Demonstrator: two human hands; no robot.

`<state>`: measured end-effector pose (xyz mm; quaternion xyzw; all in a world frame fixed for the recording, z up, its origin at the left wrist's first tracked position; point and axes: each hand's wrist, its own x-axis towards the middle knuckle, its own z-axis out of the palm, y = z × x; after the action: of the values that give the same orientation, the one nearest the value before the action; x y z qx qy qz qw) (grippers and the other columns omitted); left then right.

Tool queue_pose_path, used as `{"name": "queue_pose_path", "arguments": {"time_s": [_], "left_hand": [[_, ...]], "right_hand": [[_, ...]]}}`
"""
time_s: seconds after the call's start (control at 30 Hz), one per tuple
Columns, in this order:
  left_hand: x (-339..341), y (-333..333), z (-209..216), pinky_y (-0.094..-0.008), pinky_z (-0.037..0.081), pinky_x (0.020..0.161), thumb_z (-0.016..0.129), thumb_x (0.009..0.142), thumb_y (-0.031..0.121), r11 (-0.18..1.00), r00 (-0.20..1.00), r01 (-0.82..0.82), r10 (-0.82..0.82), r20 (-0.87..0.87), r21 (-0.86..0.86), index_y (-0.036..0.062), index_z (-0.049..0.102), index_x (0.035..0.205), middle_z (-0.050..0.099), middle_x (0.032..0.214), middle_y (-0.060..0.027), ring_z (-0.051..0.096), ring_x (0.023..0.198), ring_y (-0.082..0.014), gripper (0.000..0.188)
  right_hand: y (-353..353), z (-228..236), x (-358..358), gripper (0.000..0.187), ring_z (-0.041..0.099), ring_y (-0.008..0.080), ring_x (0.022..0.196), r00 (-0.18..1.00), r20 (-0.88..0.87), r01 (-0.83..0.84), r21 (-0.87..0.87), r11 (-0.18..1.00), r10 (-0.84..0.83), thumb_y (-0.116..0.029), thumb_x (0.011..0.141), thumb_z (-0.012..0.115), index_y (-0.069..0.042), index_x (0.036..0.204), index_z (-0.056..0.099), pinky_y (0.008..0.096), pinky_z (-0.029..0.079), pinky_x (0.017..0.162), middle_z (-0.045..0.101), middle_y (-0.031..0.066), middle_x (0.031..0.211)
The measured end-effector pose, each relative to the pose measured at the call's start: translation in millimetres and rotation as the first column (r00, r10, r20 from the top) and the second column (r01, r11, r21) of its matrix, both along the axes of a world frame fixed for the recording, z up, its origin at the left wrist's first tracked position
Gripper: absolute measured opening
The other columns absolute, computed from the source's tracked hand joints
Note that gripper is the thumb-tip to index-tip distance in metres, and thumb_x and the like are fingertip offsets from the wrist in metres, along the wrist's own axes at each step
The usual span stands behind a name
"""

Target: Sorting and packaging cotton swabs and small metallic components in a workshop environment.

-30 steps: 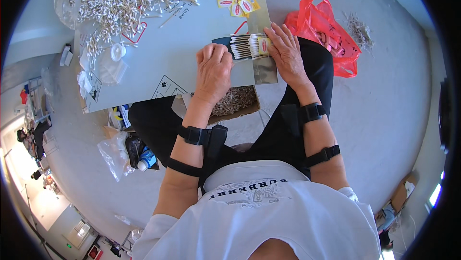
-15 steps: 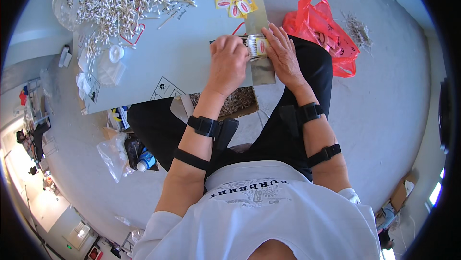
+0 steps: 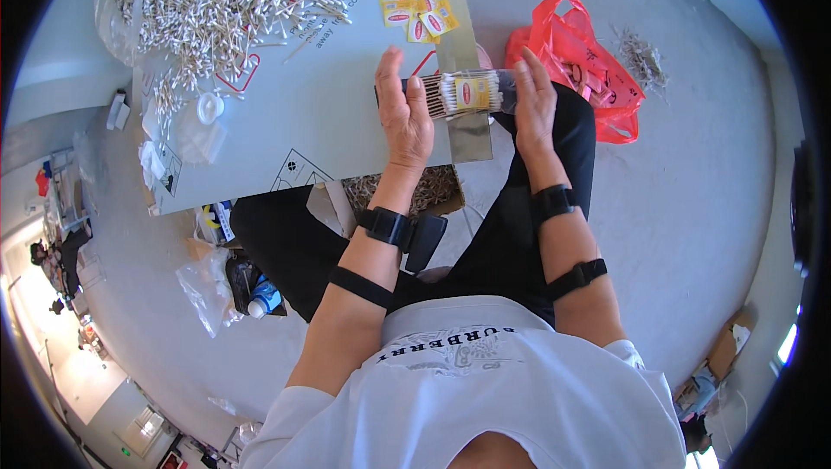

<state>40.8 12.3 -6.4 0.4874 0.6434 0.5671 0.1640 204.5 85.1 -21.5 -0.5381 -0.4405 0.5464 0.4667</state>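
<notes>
A row of cotton swabs (image 3: pixel 440 95) lies at the near right corner of the table, partly in a clear plastic sleeve (image 3: pixel 502 90) with a yellow card (image 3: pixel 473 93) among the swabs. My left hand (image 3: pixel 406 118) stands on edge at the left end of the row, fingers stretched out, beside the bare stick ends. At the other end, the fingers of my right hand (image 3: pixel 535 106) are straight too, its palm side against the sleeve. The two palms face each other across the pack. Part of a dark strip shows behind my left hand.
A big heap of loose swabs (image 3: pixel 216 19) covers the table's far left. Several yellow cards (image 3: pixel 419 9) lie at its far right. A red plastic bag (image 3: pixel 619 97) sits right of my leg. Below the table edge stands a cardboard box (image 3: pixel 450 201) of swabs.
My left hand has opened from curled fingers to straight ones. My right hand has moved right and turned on edge, uncovering more of the pack and its clear sleeve.
</notes>
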Motion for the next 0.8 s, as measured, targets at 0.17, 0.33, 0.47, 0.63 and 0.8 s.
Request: {"name": "queue_pose_path", "arguments": {"time_s": [0.17,0.33,0.47,0.63,0.8], "left_hand": [[5,5,6,-0.0398,0.033,0.111,0.042,0.104,0.023,1.000,0.978,0.020,-0.020,0.207,0.003,-0.0012,0.043,0.138,0.048,0.139,-0.0178,0.045,0.131,-0.0265,0.042],[12,8,9,-0.0374,0.037,0.107,0.040,0.104,0.026,0.999,0.951,0.047,-0.046,0.307,0.003,-0.0005,0.043,0.136,0.047,0.138,-0.0184,0.047,0.127,-0.0265,0.042],[12,13,10,-0.0360,0.038,0.106,0.041,0.104,0.030,0.998,0.923,0.070,-0.067,0.379,0.007,-0.0006,0.046,0.134,0.050,0.135,-0.0178,0.049,0.125,-0.0258,0.043],[35,24,11,-0.0381,0.038,0.107,0.039,0.104,0.033,0.992,0.871,0.100,-0.122,0.477,0.071,-0.0031,0.047,0.131,0.051,0.133,-0.0180,0.051,0.123,-0.0264,0.046],[43,31,12,-0.0416,0.038,0.107,0.037,0.104,0.035,0.993,0.879,0.072,-0.107,0.465,0.092,-0.0048,0.048,0.129,0.053,0.130,-0.0189,0.052,0.122,-0.0280,0.048]], "right_hand": [[7,-10,-5,0.036,0.059,0.0095,0.073,0.970,-0.243,-0.100,-0.338,0.936,0.016,-0.036,0.096,0.060,-0.001,0.104,0.067,0.0258,0.048,0.065,0.063,0.0010,0.085],[2,-6,-11,0.039,0.050,0.0068,0.066,0.984,-0.171,-0.104,-0.346,0.933,0.047,-0.039,0.096,0.060,-0.001,0.092,0.068,0.0266,0.042,0.059,0.057,-0.0022,0.075],[-2,1,-15,0.040,0.046,0.0073,0.066,0.990,-0.118,-0.105,-0.249,0.963,0.078,-0.037,0.098,0.057,0.001,0.088,0.066,0.0284,0.040,0.058,0.054,-0.0019,0.072],[3,-20,-10,0.039,0.047,0.0043,0.063,0.993,0.030,-0.106,-0.106,0.989,0.110,-0.038,0.100,0.053,-0.004,0.082,0.063,0.0238,0.038,0.055,0.053,-0.0043,0.069],[2,-21,-15,0.040,0.045,0.0037,0.065,0.985,0.148,-0.087,-0.015,0.996,0.089,-0.037,0.100,0.053,-0.003,0.083,0.063,0.0253,0.039,0.057,0.054,-0.0040,0.072]]}}
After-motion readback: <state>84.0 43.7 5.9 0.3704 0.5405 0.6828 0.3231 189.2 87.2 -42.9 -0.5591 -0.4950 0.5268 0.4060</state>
